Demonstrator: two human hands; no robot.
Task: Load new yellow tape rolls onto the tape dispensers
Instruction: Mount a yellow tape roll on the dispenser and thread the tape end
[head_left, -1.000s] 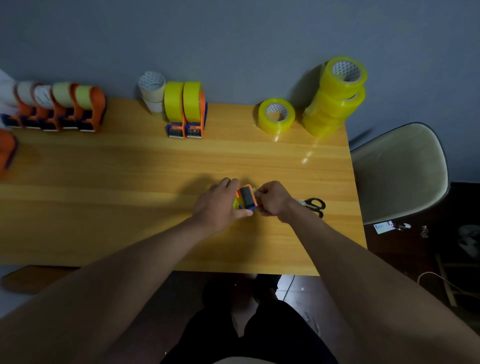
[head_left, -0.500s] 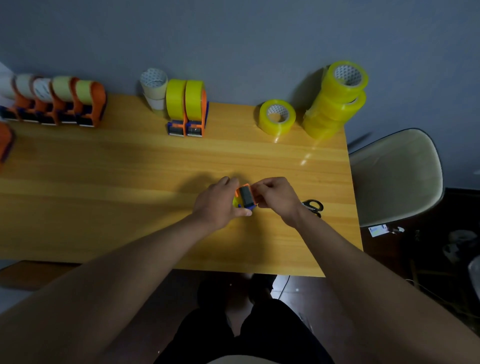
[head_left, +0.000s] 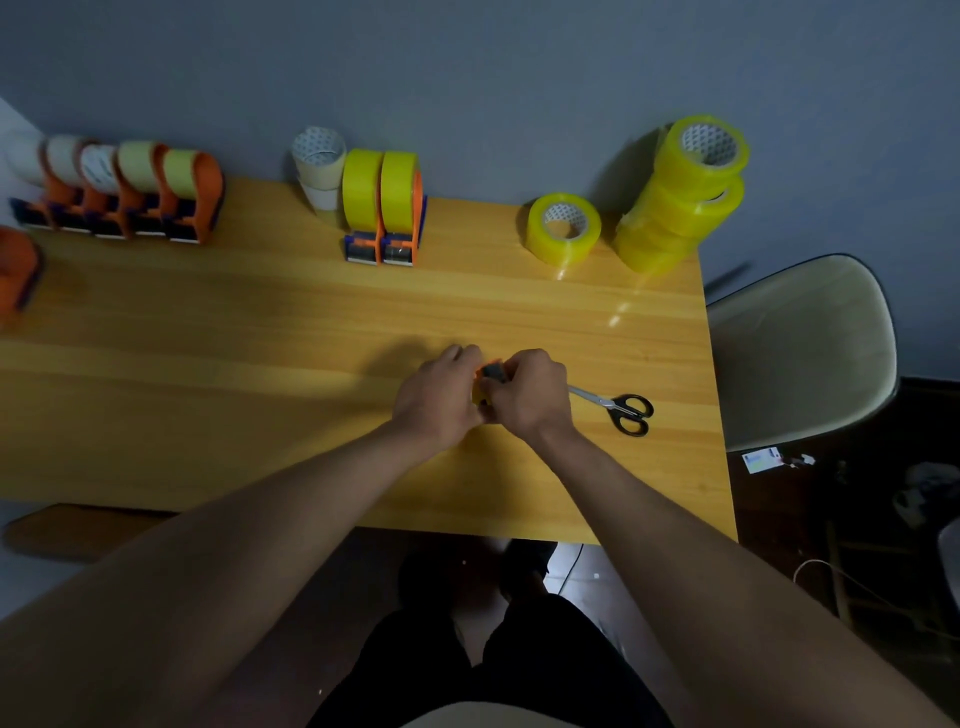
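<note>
Orange dispenser (head_left: 491, 375) being gripped between both hands over the wooden table (head_left: 260, 364).

Head view: left hand (head_left: 435, 399) and right hand (head_left: 530, 392) are closing around it, hiding most of it. Scissors (head_left: 618, 408) are lying just right. A spare yellow roll (head_left: 563, 234) is sitting near the far edge.

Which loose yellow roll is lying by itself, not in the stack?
The single yellow roll lying flat left of the stack, hole upward, apart from it.

Bare forearms, no sleeves — dark shorts (head_left: 519, 670) below.
</note>
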